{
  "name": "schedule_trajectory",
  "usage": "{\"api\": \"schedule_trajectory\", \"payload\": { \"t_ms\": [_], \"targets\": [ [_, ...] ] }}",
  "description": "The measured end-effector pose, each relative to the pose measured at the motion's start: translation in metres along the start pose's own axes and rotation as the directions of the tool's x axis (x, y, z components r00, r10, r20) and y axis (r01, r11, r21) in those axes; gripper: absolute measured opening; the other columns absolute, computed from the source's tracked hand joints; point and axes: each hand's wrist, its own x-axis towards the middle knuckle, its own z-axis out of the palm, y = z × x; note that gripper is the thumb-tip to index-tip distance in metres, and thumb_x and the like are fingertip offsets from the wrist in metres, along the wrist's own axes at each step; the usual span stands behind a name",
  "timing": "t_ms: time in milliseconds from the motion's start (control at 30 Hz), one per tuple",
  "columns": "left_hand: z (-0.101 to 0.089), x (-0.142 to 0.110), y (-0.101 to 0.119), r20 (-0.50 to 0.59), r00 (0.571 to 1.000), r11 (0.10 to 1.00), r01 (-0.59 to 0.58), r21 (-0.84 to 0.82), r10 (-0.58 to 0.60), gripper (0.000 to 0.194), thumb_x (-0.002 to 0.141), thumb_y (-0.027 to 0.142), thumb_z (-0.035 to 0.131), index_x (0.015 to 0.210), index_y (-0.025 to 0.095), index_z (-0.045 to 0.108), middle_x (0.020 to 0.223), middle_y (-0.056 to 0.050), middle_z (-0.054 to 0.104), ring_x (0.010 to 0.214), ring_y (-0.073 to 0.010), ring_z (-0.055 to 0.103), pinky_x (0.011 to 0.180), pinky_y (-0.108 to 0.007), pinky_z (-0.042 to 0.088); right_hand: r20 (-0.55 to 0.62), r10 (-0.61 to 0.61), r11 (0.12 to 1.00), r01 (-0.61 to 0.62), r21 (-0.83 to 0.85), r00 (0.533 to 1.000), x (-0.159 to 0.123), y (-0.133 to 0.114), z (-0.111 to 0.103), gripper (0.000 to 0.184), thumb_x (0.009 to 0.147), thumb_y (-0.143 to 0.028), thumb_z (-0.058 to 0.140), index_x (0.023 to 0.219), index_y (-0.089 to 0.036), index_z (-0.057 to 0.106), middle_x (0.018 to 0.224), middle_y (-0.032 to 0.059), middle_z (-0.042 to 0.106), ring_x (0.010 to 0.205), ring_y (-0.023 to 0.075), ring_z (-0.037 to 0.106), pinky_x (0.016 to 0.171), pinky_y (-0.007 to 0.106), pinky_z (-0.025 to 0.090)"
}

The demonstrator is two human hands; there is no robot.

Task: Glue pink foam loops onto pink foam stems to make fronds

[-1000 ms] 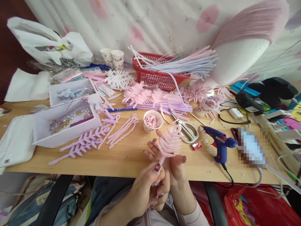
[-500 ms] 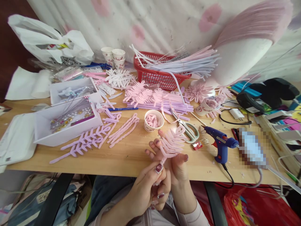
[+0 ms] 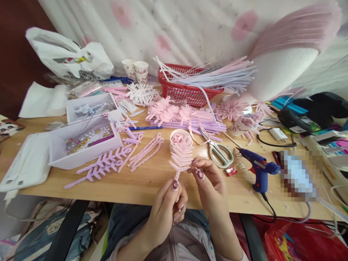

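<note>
A pale pink pipe-cleaner leaf (image 3: 181, 158) with paired looped fronds stands upright over the front of the table. My left hand (image 3: 166, 203) is closed around its twisted stem, thumb on top. At the leaf's lower right side, my right hand (image 3: 213, 185) pinches the tip of a frond between thumb and fingers. Directly behind the leaf is a paper cup (image 3: 174, 135) holding pink pipe-cleaner pieces, partly covered by the fronds. Scissors (image 3: 220, 154) with pale handles lie to the right of the cup. Twisted pink strands (image 3: 145, 152) rest to its left.
Purple pipe-cleaner leaves (image 3: 104, 163) lie beside a white box (image 3: 81, 156) of beads. Behind are finished pink leaves (image 3: 163, 110) and a red basket (image 3: 185, 95) of pipe cleaners. A blue glue gun (image 3: 258, 165) with a cord stands at right, near a small red packet (image 3: 231, 171).
My right hand has turned from lying open behind the leaf to pinching at its side. The leaf has shifted left and now stands more upright. The camera view has shifted slightly.
</note>
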Motion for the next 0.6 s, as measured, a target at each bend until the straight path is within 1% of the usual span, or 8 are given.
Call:
{"api": "schedule_trajectory", "payload": {
  "t_ms": [133,267,400,600],
  "targets": [
    [0.0014,0.0006,0.0030,-0.033,0.999,0.997,0.038,0.064,-0.036,0.049,0.091,0.061,0.053,0.067,0.020,0.040,0.058,0.008,0.040,0.040,-0.0032,0.030,0.038,-0.015,0.025,-0.012,0.016,1.000,-0.017,-0.008,1.000,0.0009,-0.0012,0.0072,0.016,0.080,-0.036,0.078,0.087,-0.024,0.072,0.089,0.0030,0.061,0.084,0.0176,0.056,0.078,0.030,0.048],
    [0.0014,0.0008,0.0038,-0.039,0.998,0.994,0.052,0.096,-0.048,0.050,0.090,0.063,0.053,0.067,0.020,0.040,0.059,0.008,0.040,0.041,-0.0036,0.031,0.039,-0.016,0.025,0.016,0.008,1.000,-0.008,-0.009,1.000,0.0012,0.0016,0.0098,0.008,0.083,-0.031,0.076,0.082,-0.024,0.072,0.091,0.0029,0.061,0.090,0.0179,0.057,0.084,0.030,0.047],
    [-0.0003,0.0007,0.0027,-0.034,0.999,0.995,0.044,0.091,-0.041,0.050,0.090,0.063,0.053,0.067,0.020,0.040,0.059,0.008,0.039,0.041,-0.0036,0.030,0.039,-0.017,0.025,0.019,-0.015,1.000,0.015,-0.019,1.000,0.0012,0.0031,0.0077,0.004,0.084,-0.028,0.075,0.082,-0.025,0.073,0.094,0.0030,0.060,0.093,0.0179,0.056,0.085,0.029,0.046],
    [-0.0007,0.0019,0.0004,-0.018,1.000,0.997,0.022,0.080,-0.021,0.049,0.091,0.061,0.052,0.067,0.020,0.039,0.059,0.008,0.038,0.041,-0.0039,0.029,0.039,-0.017,0.024,-0.001,-0.063,0.993,0.063,-0.099,0.998,0.0031,0.0017,0.0062,0.006,0.084,-0.028,0.075,0.080,-0.024,0.073,0.093,0.0037,0.059,0.093,0.0192,0.055,0.085,0.032,0.046]
  ]
}}
